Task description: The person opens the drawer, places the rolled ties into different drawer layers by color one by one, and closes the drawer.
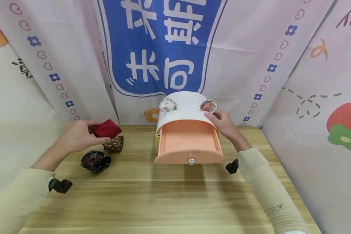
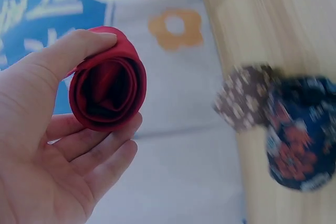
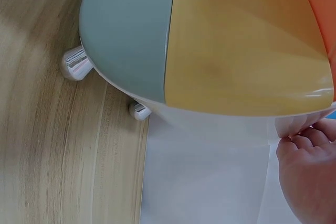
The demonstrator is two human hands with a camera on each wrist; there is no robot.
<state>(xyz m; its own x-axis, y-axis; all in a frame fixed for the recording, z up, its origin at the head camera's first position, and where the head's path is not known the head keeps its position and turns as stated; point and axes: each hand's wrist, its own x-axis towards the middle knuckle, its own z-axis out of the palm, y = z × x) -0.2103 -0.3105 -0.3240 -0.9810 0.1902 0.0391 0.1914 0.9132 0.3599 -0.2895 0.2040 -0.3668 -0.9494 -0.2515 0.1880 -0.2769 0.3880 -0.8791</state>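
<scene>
Cloth roll (image 1: 107, 128) | clamped in left hand (image 1: 77, 136), between thumb and fingers | right hand (image 1: 224, 125) touches cabinet (image 1: 187, 107), grip unclear

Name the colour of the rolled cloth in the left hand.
The rolled cloth is deep red, showing best in the left wrist view.

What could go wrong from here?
1. The red roll shows an open spiral end, so it might unwind if the left grip loosens.
2. The peach drawer juts forward; the white cabinet could shift or tip if the right grip pushes it.
3. The brown floral roll lies just below the held roll, so a dip could knock it.
</scene>
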